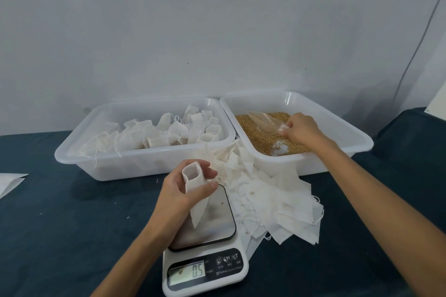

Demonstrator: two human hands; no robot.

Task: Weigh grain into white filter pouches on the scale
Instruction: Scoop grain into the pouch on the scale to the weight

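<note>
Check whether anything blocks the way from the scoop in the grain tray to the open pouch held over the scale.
Nothing visible does. The right hand grips the clear scoop in the grain tray; the left hand holds the pouch mouth-up over the scale. Only flat empty pouches lie on the table between.

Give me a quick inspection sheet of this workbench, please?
Surface: dark blue cloth, a few stray grains.
Job's things: scale reads 0.5; grain tray; tray of filled pouches; loose empty pouches.
Clutter: white paper at left edge.
Grips: left hand holds an open pouch on the scale; right hand grips a clear scoop in the grain.
Cables: one cable on the wall.
Surroundings: plain wall.
</note>
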